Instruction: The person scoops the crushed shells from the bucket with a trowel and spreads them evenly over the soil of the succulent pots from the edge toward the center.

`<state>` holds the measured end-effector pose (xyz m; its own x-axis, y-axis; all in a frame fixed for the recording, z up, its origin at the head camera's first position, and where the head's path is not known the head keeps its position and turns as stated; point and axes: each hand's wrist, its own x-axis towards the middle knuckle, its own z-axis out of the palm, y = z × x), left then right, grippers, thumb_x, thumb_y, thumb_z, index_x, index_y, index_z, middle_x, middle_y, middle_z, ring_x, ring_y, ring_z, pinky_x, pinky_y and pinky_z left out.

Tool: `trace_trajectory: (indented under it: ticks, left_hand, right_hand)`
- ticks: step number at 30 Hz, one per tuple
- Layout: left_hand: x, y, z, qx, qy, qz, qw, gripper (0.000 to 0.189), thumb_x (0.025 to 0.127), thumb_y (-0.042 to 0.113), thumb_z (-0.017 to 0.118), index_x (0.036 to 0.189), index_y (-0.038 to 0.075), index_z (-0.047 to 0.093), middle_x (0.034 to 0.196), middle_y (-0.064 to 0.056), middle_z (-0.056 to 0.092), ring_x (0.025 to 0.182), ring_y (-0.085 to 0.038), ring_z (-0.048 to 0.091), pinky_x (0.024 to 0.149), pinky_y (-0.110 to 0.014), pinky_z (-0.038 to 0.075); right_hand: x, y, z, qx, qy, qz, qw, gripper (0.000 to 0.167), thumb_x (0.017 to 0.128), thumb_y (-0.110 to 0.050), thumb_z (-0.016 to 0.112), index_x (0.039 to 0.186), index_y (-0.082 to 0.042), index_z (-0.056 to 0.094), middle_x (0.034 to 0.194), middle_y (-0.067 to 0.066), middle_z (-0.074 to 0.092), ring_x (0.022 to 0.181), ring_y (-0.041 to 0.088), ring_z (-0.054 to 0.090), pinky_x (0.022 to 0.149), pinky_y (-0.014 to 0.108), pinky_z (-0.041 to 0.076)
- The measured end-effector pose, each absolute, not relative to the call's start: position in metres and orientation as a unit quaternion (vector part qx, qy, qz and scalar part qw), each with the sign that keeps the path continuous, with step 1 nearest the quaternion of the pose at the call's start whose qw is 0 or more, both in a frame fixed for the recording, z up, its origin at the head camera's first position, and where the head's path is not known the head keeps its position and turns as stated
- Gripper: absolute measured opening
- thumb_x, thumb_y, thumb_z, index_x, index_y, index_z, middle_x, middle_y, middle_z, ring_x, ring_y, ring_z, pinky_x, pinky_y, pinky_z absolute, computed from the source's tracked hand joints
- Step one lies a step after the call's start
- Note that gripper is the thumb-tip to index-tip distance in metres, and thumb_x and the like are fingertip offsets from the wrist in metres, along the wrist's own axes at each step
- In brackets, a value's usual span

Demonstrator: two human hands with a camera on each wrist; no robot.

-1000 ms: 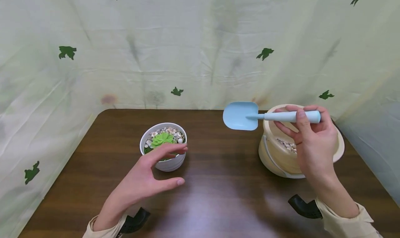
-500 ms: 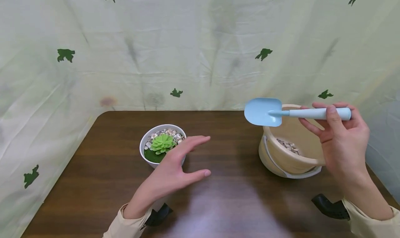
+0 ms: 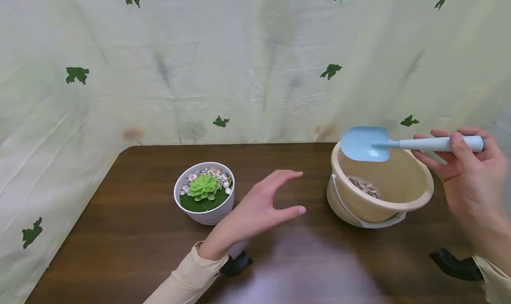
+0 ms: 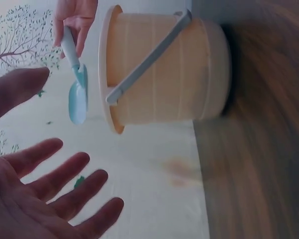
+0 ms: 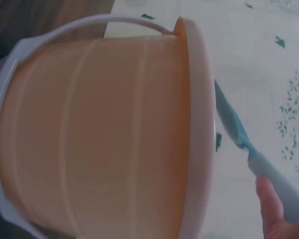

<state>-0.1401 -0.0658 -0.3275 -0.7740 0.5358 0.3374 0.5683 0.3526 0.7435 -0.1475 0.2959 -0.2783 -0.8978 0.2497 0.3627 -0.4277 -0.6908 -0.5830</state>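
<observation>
- Light-blue trowel (image 3: 399, 144): handle gripped in right hand (image 3: 471, 175); empty blade held beyond the fingertips, over the beige bucket (image 3: 415, 197) (gravel inside).
- Left hand (image 3: 259, 208): fingers spread, nothing held; succulent pot (image 3: 204, 193) behind the wrist, partly gravelled, so scooping judged unfinished.

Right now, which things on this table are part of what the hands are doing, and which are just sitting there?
In use:
- blue trowel, held by the right hand over the bucket
- beige bucket with some gravel inside
- left hand, open, hovering between pot and bucket

Just nearby:
- white succulent pot, untouched
- leaf-print cloth backdrop
</observation>
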Motion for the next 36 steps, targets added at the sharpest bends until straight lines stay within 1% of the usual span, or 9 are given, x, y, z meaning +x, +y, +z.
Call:
trace_trajectory:
  ticks: [4, 7, 12, 15, 18, 23, 27, 31, 36]
  left_hand:
    - [-0.147, -0.048, -0.328, -0.33, -0.828, -0.454, 0.003, 0.065, 0.087, 0.035, 0.075, 0.143, 0.018, 0.048, 0.14, 0.005, 0.049, 0.131, -0.007, 0.042, 0.107, -0.033, 0.034]
    - [-0.153, -0.033, -0.33, -0.324, -0.827, -0.459, -0.013, 0.068, 0.087, 0.038, 0.075, 0.145, 0.019, 0.045, 0.142, 0.005, 0.046, 0.132, -0.007, 0.04, 0.108, -0.033, 0.033]
    - [-0.166, -0.008, -0.337, -0.293, -0.822, -0.487, -0.045, 0.078, 0.085, 0.045, 0.074, 0.15, 0.024, 0.038, 0.147, 0.008, 0.04, 0.133, -0.009, 0.039, 0.106, -0.035, 0.036]
    - [-0.175, 0.007, -0.34, -0.28, -0.808, -0.515, -0.061, 0.083, 0.083, 0.046, 0.076, 0.152, 0.028, 0.033, 0.148, 0.009, 0.037, 0.132, -0.014, 0.041, 0.101, -0.038, 0.041]
    - [-0.184, 0.019, -0.342, -0.282, -0.796, -0.53, -0.076, 0.084, 0.083, 0.047, 0.076, 0.153, 0.027, 0.032, 0.147, 0.006, 0.036, 0.132, -0.017, 0.043, 0.099, -0.039, 0.043]
    - [-0.2, 0.031, -0.343, -0.299, -0.786, -0.532, -0.101, 0.085, 0.082, 0.044, 0.077, 0.152, 0.02, 0.035, 0.146, 0.001, 0.037, 0.126, -0.011, 0.044, 0.098, -0.033, 0.041]
    - [-0.209, 0.038, -0.346, -0.315, -0.777, -0.533, -0.112, 0.095, 0.079, 0.038, 0.082, 0.154, 0.014, 0.028, 0.146, -0.006, 0.037, 0.121, -0.007, 0.042, 0.1, -0.026, 0.037]
    - [-0.212, 0.042, -0.349, -0.315, -0.75, -0.565, -0.138, 0.102, 0.077, 0.031, 0.084, 0.155, 0.014, 0.021, 0.142, -0.006, 0.04, 0.119, -0.009, 0.046, 0.1, -0.024, 0.035]
    - [-0.212, 0.045, -0.351, -0.302, -0.726, -0.598, -0.155, 0.101, 0.077, 0.025, 0.085, 0.154, 0.018, 0.02, 0.135, -0.002, 0.046, 0.113, -0.008, 0.052, 0.097, -0.023, 0.038]
  right_hand:
    - [-0.145, 0.308, -0.28, 0.119, -0.405, 0.883, 0.208, 0.023, 0.098, 0.008, 0.047, 0.121, 0.004, 0.042, 0.109, 0.028, 0.064, 0.094, 0.043, 0.067, 0.072, 0.048, 0.053]
    - [-0.146, 0.313, -0.281, 0.105, -0.467, 0.849, 0.223, 0.03, 0.097, 0.004, 0.052, 0.125, 0.002, 0.041, 0.114, 0.023, 0.063, 0.095, 0.035, 0.069, 0.072, 0.041, 0.055]
    - [-0.155, 0.313, -0.282, 0.117, -0.542, 0.804, 0.217, 0.033, 0.092, 0.009, 0.058, 0.122, 0.003, 0.045, 0.109, 0.022, 0.067, 0.093, 0.031, 0.07, 0.07, 0.039, 0.054]
    - [-0.164, 0.314, -0.285, 0.145, -0.602, 0.762, 0.189, 0.029, 0.092, 0.013, 0.057, 0.119, 0.007, 0.047, 0.106, 0.02, 0.068, 0.094, 0.027, 0.07, 0.07, 0.036, 0.054]
    - [-0.173, 0.318, -0.289, 0.175, -0.667, 0.711, 0.14, 0.026, 0.094, 0.012, 0.054, 0.119, 0.01, 0.048, 0.107, 0.018, 0.067, 0.097, 0.022, 0.069, 0.072, 0.033, 0.054]
    - [-0.187, 0.326, -0.292, 0.214, -0.797, 0.559, 0.081, 0.028, 0.097, 0.009, 0.051, 0.124, 0.004, 0.048, 0.11, 0.017, 0.063, 0.096, 0.017, 0.068, 0.073, 0.028, 0.054]
    - [-0.193, 0.328, -0.291, 0.211, -0.879, 0.425, 0.053, 0.029, 0.097, 0.004, 0.055, 0.126, -0.002, 0.051, 0.11, 0.011, 0.064, 0.09, 0.014, 0.068, 0.07, 0.026, 0.055]
    - [-0.196, 0.326, -0.292, 0.196, -0.904, 0.381, 0.01, 0.027, 0.098, -0.002, 0.057, 0.125, -0.005, 0.053, 0.11, 0.013, 0.065, 0.089, 0.013, 0.068, 0.069, 0.027, 0.056]
    - [-0.197, 0.323, -0.294, 0.205, -0.904, 0.373, -0.023, 0.025, 0.1, -0.005, 0.054, 0.125, -0.005, 0.05, 0.103, 0.017, 0.067, 0.083, 0.017, 0.069, 0.067, 0.031, 0.057]
